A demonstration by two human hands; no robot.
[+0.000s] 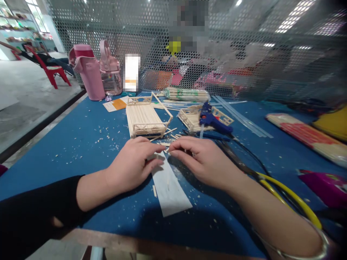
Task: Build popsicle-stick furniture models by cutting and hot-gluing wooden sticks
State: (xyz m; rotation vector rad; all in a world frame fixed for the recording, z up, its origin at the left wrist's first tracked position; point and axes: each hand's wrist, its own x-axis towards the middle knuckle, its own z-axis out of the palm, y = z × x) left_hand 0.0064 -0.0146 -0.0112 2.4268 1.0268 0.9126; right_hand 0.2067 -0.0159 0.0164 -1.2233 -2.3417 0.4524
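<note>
My left hand (137, 160) hovers over the far end of a pale paper strip (173, 191), thumb and index finger apart. A short stick piece shows between those fingers; whether they touch it I cannot tell. Facing it, my right hand (202, 157) has thumb and index drawn together on a small wooden stick piece (167, 149), partly hidden by the fingertips. Just beyond the hands stands a small bed-like frame of wooden sticks (145, 115). To its right is a second stick frame (189, 118), with a blue glue gun (214, 121) lying on it.
Yellow-handled scissors (287, 195) and a black cord lie by my right forearm. Clear glue sticks (241, 117) and a stick bundle (187, 94) lie farther back. A pink flask (90, 76), bottle (111, 77) and lit phone (132, 72) stand before the perforated metal screen (151, 43).
</note>
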